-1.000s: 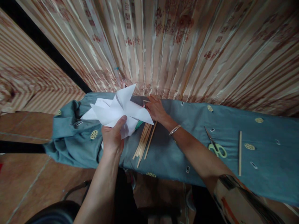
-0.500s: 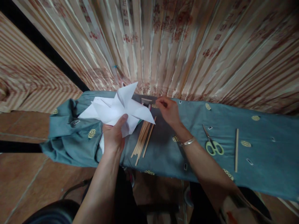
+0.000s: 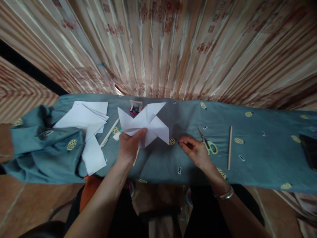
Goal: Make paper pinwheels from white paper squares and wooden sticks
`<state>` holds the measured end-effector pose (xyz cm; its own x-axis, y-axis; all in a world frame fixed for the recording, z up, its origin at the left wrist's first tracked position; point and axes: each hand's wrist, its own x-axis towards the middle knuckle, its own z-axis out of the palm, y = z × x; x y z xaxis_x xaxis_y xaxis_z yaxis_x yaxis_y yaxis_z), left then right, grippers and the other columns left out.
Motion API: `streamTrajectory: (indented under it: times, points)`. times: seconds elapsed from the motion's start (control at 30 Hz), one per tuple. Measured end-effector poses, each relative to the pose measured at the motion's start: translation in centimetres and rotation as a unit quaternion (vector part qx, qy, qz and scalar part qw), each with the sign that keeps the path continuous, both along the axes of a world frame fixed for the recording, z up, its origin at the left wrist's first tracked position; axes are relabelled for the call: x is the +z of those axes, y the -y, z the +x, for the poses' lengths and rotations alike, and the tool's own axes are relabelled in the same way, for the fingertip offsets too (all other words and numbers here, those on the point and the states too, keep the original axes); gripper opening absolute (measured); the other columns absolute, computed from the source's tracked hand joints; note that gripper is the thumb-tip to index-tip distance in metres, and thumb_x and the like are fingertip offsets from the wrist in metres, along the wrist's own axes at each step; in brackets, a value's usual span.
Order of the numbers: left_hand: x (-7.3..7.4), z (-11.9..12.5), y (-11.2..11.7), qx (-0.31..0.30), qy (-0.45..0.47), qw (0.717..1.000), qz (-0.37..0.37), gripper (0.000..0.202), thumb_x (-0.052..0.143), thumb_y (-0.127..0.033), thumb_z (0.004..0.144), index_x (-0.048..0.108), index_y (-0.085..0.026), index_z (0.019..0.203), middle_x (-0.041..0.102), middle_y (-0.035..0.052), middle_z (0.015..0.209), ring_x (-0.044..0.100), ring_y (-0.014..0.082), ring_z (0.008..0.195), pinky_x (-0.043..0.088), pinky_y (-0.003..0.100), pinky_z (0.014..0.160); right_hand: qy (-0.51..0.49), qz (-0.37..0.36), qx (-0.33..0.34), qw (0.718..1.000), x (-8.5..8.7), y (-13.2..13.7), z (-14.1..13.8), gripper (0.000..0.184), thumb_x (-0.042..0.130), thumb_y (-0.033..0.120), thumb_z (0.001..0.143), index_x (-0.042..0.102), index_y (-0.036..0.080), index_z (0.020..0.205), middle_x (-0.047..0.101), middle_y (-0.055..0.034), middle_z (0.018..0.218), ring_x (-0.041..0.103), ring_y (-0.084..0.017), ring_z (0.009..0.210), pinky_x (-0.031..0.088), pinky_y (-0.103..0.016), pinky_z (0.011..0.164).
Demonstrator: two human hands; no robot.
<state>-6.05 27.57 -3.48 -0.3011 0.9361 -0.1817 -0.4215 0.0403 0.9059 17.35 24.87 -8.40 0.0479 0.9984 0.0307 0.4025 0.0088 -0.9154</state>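
My left hand [image 3: 131,143] pinches a white paper pinwheel [image 3: 158,124] near its middle, thumb on top, above the cloth. Its folded blades spread to both sides. To the right, my right hand [image 3: 194,148] is closed in a pinch, apart from the pinwheel. Whatever sits between those fingertips is too small to make out. A wooden stick [image 3: 136,157] pokes out below the pinwheel, which hides most of what lies under it. Behind the pinwheel stands a small open box [image 3: 135,110] with dark little pieces inside.
White paper sheets [image 3: 91,115] and a white pen [image 3: 109,134] lie on the left of the blue-green cloth [image 3: 158,172]. Right of my right hand are green-handled scissors [image 3: 210,147] and a single wooden rod [image 3: 229,148]. A dark object [image 3: 308,150] rests at the far right. A curtain [image 3: 158,49] hangs behind.
My left hand has carried the pinwheel right, off the paper sheets and over the wooden sticks. The right hand has come away from near the small box, toward me and right. The view has shifted right.
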Motion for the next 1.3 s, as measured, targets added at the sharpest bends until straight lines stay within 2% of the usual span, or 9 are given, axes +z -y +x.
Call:
streamTrajectory:
  times: [0.17,0.37,0.53,0.83,0.97,1.17,1.3]
  points:
    - [-1.3,1.4,-0.3,-0.016,-0.039,0.999,-0.019,0.028,0.088,-0.025,0.052,0.075,-0.017,0.075,0.077,0.0059,0.079,0.07,0.0208,0.075,0.057,0.031,0.071,-0.036,-0.023,-0.007,0.999,0.2,0.3,0.3,0.016,0.067,0.038,0.078,0.073,0.023,0.082,0.075,-0.0038,0.081,0.069,-0.022,0.075,0.055,-0.037,0.074]
    - [-1.8,2.5,-0.4,-0.05,-0.053,0.996,-0.047,0.025,0.086,-0.021,0.052,0.076,-0.016,0.074,0.076,0.0036,0.075,0.066,0.0153,0.064,0.054,0.026,0.063,0.001,-0.011,-0.001,1.0,0.2,0.6,0.7,0.013,0.064,0.03,0.078,0.072,0.022,0.085,0.076,-0.0039,0.084,0.07,-0.02,0.076,0.056,-0.034,0.075]
    - [-2.2,2.9,-0.5,-0.059,-0.067,0.994,-0.057,0.027,0.087,-0.024,0.051,0.075,-0.017,0.075,0.076,0.0038,0.076,0.067,0.0182,0.066,0.055,0.029,0.064,0.043,0.019,0.026,0.999,0.5,0.7,0.5,0.011,0.061,0.026,0.083,0.071,0.022,0.084,0.076,-0.0042,0.092,0.07,-0.019,0.078,0.056,-0.033,0.075]
    - [-2.2,3.2,-0.3,-0.077,-0.042,0.995,-0.049,0.026,0.085,-0.021,0.055,0.075,-0.015,0.079,0.077,0.005,0.078,0.069,0.0172,0.069,0.055,0.03,0.071,0.072,0.031,0.014,0.997,0.4,0.8,0.5,0.011,0.062,0.025,0.082,0.07,0.022,0.09,0.075,-0.0044,0.091,0.071,-0.019,0.077,0.057,-0.033,0.075]
    - [-2.1,3.1,-0.3,-0.076,-0.058,0.994,-0.053,0.024,0.085,-0.02,0.056,0.076,-0.015,0.077,0.077,0.0047,0.078,0.069,0.0174,0.068,0.056,0.03,0.069,0.116,0.058,0.027,0.991,0.5,0.8,0.7,0.014,0.061,0.023,0.083,0.07,0.021,0.093,0.073,-0.0094,0.109,0.071,-0.021,0.081,0.059,-0.037,0.079]
    - [-2.2,3.1,-0.2,-0.075,-0.057,0.994,-0.047,0.023,0.084,-0.019,0.056,0.076,-0.015,0.077,0.077,0.0038,0.077,0.069,0.016,0.066,0.056,0.028,0.068,0.205,0.112,0.074,0.969,0.8,1.2,1.0,0.017,0.055,0.019,0.089,0.071,0.02,0.094,0.064,-0.0126,0.128,0.067,-0.026,0.11,0.056,-0.042,0.095]
    - [-2.3,3.1,-0.2,-0.077,-0.067,0.993,-0.051,0.024,0.084,-0.021,0.056,0.075,-0.015,0.078,0.077,0.0053,0.078,0.07,0.0184,0.069,0.057,0.03,0.068,0.222,0.131,0.106,0.96,0.4,1.5,1.1,0.023,0.049,0.018,0.092,0.071,0.019,0.095,0.058,-0.0141,0.135,0.068,-0.023,0.107,0.056,-0.04,0.096]
